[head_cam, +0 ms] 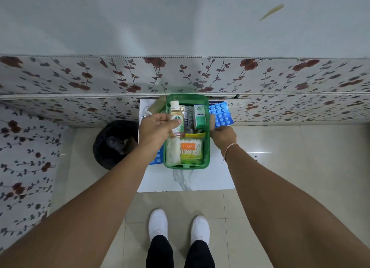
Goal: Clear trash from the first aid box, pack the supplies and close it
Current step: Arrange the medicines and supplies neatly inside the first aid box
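A green first aid box (pixel 187 166) stands open on a small white table (pixel 200 179). My left hand (pixel 155 128) grips a clear bottle of amber liquid with a white cap (pixel 175 118) over the box's left side. My right hand (pixel 222 136) holds the box's right rim. Inside lie a green-and-white carton (pixel 199 116), a pack of cotton buds (pixel 191 149), a white roll (pixel 173 151) and a yellow item (pixel 195 135). Blue blister packs lie right of the box (pixel 221 114) and at its left (pixel 157 157).
A bin lined with a black bag (pixel 114 143) stands on the floor left of the table. A tan roll (pixel 158 105) lies behind the box at its left. Floral-patterned wall panels run behind and to the left. My white shoes (pixel 178 225) are on the tiled floor.
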